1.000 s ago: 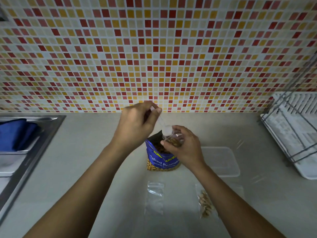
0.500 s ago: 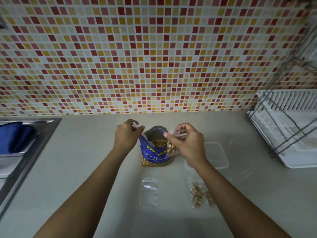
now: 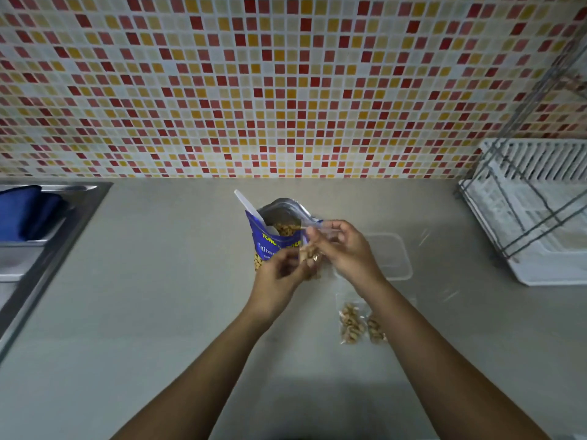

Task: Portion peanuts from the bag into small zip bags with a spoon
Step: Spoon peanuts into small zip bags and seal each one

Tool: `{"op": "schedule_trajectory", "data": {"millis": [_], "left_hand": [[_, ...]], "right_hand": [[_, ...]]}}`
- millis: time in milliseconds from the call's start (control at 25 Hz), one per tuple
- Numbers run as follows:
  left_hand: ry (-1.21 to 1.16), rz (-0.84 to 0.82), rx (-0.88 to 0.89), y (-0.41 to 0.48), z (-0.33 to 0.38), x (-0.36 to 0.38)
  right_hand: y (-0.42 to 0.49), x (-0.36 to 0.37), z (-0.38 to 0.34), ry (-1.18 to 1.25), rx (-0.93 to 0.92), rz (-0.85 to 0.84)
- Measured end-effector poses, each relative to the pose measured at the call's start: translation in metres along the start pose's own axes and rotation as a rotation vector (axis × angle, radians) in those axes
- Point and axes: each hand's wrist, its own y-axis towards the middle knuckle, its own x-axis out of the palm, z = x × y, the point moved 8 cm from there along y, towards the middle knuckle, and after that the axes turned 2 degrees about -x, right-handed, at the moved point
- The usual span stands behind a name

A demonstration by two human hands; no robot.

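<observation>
The blue peanut bag (image 3: 270,242) stands open on the counter, with peanuts visible inside. A white spoon (image 3: 251,208) leans in its mouth, and no hand touches it. Just in front of the bag, both hands hold a small clear zip bag (image 3: 313,257) with peanuts in it. My right hand (image 3: 344,249) pinches its top edge. My left hand (image 3: 281,276) grips its lower part from the left. Two small zip bags with peanuts (image 3: 351,322) lie flat on the counter under my right forearm.
A clear plastic container (image 3: 395,258) lies right of my hands. A white dish rack (image 3: 536,217) stands at the far right. At the left is a steel sink (image 3: 47,249) with a blue cloth (image 3: 22,211). The tiled wall rises behind.
My left hand has let go of the spoon, which now stands in the peanut bag, and has moved right to the small zip bag that my right hand holds.
</observation>
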Motion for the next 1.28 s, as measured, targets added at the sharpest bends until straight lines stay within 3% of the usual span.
{"op": "schedule_trajectory", "data": {"millis": [160,400,520,680,800,920,1080,1200,1280], "left_hand": [[-0.128,-0.053,-0.265,-0.006,-0.065,0.015],[0.145,0.014,-0.372,-0.018,-0.121,0.022],[0.318,0.106,-0.260,-0.016,-0.118,0.020],[0.658,0.087,-0.010,-0.018,-0.106,0.028],[0.792,0.034,0.094,-0.021,-0.107,0.038],[0.886,0.082,0.148,-0.025,-0.097,0.034],[0.910,0.186,0.173,-0.010,-0.082,-0.022],[1.005,0.162,0.168,0.006,-0.086,-0.067],[1.096,0.045,0.171,0.013,-0.095,-0.073]], "right_hand": [[-0.021,-0.009,0.049,0.137,0.174,-0.152],[-0.036,-0.036,0.106,-0.362,0.101,-0.019],[-0.032,-0.042,0.111,-0.613,0.057,0.060],[-0.037,-0.037,0.123,-0.946,0.111,0.066],[-0.041,-0.034,0.119,-0.987,0.061,0.081],[-0.045,-0.030,0.107,-0.929,-0.036,0.122],[-0.048,0.018,0.091,-0.871,-0.281,-0.108],[-0.046,0.060,0.096,-0.886,-0.274,-0.247],[-0.041,0.075,0.104,-0.914,-0.177,-0.288]]}}
